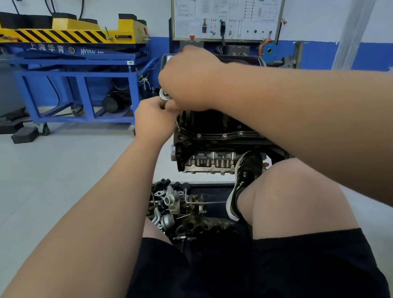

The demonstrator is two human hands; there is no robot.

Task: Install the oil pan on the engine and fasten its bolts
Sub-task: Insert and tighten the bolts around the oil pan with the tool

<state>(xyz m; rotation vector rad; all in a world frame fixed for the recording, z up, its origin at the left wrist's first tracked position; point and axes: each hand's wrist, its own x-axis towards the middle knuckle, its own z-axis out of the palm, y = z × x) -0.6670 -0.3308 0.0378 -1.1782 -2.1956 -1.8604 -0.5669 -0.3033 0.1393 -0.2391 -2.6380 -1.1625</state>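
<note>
At the centre of the frame, a seated person's two hands meet over the upper left corner of a black oil pan (211, 121). The pan sits on the engine (211, 163), just below and to the right of the hands. The left hand (155, 119) curls its fingers round a small silver tool (164, 95). The right hand (188, 81) closes over the same tool from above. Bolts (224, 135) line the pan's near flange. A blue cart (77, 72) stands at upper left.
</note>
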